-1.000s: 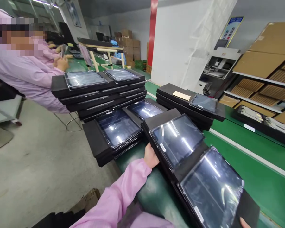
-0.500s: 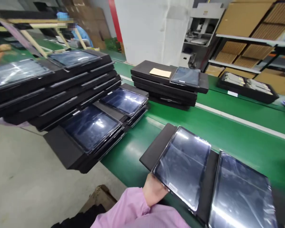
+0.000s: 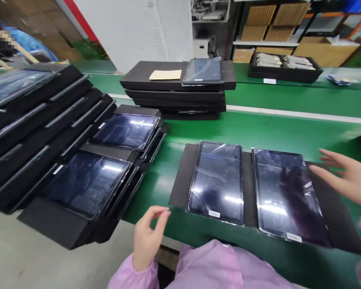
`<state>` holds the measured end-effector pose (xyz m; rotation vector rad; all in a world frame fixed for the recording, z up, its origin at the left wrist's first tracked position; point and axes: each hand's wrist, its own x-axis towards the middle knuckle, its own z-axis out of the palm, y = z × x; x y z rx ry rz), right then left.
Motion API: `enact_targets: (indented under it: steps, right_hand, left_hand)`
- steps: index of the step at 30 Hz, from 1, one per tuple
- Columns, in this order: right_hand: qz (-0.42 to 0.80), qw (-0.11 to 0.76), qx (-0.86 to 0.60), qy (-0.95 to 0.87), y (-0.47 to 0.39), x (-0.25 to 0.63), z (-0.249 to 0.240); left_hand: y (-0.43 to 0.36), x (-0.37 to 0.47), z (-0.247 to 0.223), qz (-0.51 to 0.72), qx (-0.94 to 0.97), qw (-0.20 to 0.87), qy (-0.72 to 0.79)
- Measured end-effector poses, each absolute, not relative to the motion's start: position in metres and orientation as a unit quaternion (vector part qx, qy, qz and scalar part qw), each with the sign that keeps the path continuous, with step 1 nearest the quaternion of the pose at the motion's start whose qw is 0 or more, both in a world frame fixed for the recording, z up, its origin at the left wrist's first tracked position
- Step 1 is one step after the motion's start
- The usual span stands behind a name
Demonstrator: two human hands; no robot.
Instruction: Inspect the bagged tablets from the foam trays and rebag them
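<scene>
In front of me, a black foam tray (image 3: pixel 249 180) lies flat on the green bench with two film-wrapped tablet screens, a left screen (image 3: pixel 218 180) and a right screen (image 3: pixel 284 192). Each has a small white label along its near edge. To the left of this tray, apart from it, is my left hand (image 3: pixel 147 237), thumb and index tips brought together with nothing visible between them. My right hand (image 3: pixel 345 178) hovers by the right end of the tray, its fingers spread and holding nothing.
Stacked foam trays with screens (image 3: pixel 87 182) fill the left, beside a taller stack (image 3: pixel 48 104). Further back stands another stack (image 3: pixel 174 86) bearing a paper slip (image 3: pixel 165 75) and one screen. A black box of parts (image 3: pixel 284 70) sits behind at right. A co-worker's blue clothing shows far left.
The tray with two screens, tilted in my left hand before, now lies flat on the bench. My left hand has come off it, and my right hand has come into view.
</scene>
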<state>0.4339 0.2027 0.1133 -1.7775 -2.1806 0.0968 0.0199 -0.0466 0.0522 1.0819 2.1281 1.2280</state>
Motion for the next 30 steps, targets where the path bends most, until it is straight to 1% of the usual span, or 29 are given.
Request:
enact_targets:
  steps: [1, 2, 5, 7, 10, 15, 17, 18, 20, 22, 23, 24, 25, 27, 28, 30]
  right_hand:
    - [0.078, 0.137, -0.579, -0.800, 0.207, 0.412, 0.113]
    - [0.106, 0.129, -0.527, -0.833, 0.214, 0.388, 0.111]
    - [0.143, 0.124, -0.474, -0.860, 0.237, 0.317, 0.093]
    - [0.158, 0.129, -0.466, -0.861, 0.251, 0.286, 0.077]
    - [0.173, 0.152, -0.458, -0.858, 0.262, 0.269, 0.063]
    - [0.178, 0.203, -0.436, -0.859, 0.240, 0.273, 0.068]
    - [0.205, 0.209, -0.416, -0.861, 0.218, 0.272, 0.076]
    - [0.238, 0.206, -0.401, -0.860, 0.207, 0.272, 0.081]
    - [0.386, 0.174, -0.354, -0.834, 0.189, 0.276, 0.097]
    - [0.557, 0.069, -0.318, -0.764, 0.181, 0.285, 0.117]
    - [0.622, 0.012, -0.328, -0.711, 0.182, 0.292, 0.128]
    - [0.665, -0.028, -0.367, -0.650, 0.186, 0.300, 0.137]
    - [0.690, -0.044, -0.425, -0.584, 0.192, 0.308, 0.144]
    - [0.703, -0.037, -0.525, -0.478, 0.203, 0.322, 0.150]
    - [0.703, -0.025, -0.545, -0.456, 0.206, 0.328, 0.150]
    - [0.700, 0.026, -0.521, -0.489, 0.207, 0.334, 0.143]
  left_hand:
    - [-0.040, 0.025, 0.050, 0.427, 0.454, 0.201, 0.756]
    - [-0.033, 0.031, 0.046, 0.404, 0.511, 0.184, 0.736]
    - [-0.014, 0.043, 0.036, 0.323, 0.610, 0.163, 0.705]
    - [-0.007, 0.046, 0.031, 0.287, 0.612, 0.158, 0.720]
    - [-0.008, 0.045, 0.027, 0.262, 0.568, 0.151, 0.766]
    - [-0.017, 0.045, 0.024, 0.244, 0.513, 0.180, 0.803]
    - [-0.017, 0.043, 0.025, 0.234, 0.516, 0.190, 0.802]
    - [-0.017, 0.041, 0.027, 0.226, 0.521, 0.197, 0.799]
    - [-0.015, 0.036, 0.030, 0.210, 0.534, 0.215, 0.790]
    - [-0.013, 0.030, 0.033, 0.198, 0.547, 0.237, 0.779]
    - [-0.012, 0.028, 0.034, 0.193, 0.551, 0.247, 0.773]
    - [-0.012, 0.026, 0.034, 0.189, 0.555, 0.256, 0.769]
    - [-0.012, 0.024, 0.034, 0.186, 0.557, 0.262, 0.766]
    - [-0.013, 0.023, 0.032, 0.185, 0.558, 0.262, 0.765]
    - [-0.014, 0.023, 0.030, 0.186, 0.561, 0.257, 0.765]
    - [-0.015, 0.025, 0.029, 0.191, 0.567, 0.242, 0.764]
